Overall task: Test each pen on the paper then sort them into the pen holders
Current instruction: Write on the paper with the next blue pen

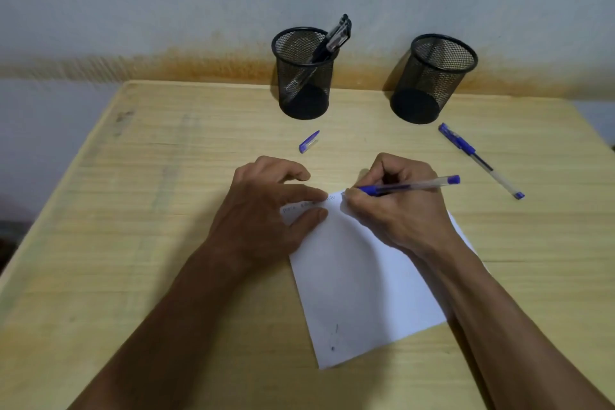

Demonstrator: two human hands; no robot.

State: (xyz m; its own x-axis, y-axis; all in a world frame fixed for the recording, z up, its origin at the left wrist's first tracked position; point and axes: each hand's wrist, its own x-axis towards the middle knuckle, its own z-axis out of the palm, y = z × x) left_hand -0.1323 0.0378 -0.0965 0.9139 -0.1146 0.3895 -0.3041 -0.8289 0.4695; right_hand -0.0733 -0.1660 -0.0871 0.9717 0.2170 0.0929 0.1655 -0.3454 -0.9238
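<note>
A white sheet of paper lies on the wooden table, with faint writing along its top edge. My right hand grips an uncapped blue pen, its tip down on the paper's top edge. My left hand presses the paper's top left corner with flat fingers. The pen's blue cap lies loose behind my left hand. A second, capped blue pen lies on the table to the right. Two black mesh pen holders stand at the back: the left holder contains black pens, the right holder looks empty.
The table's back edge meets a stained wall. Its left edge runs diagonally towards me. Bare wood shows to the left of my left arm and at the far right.
</note>
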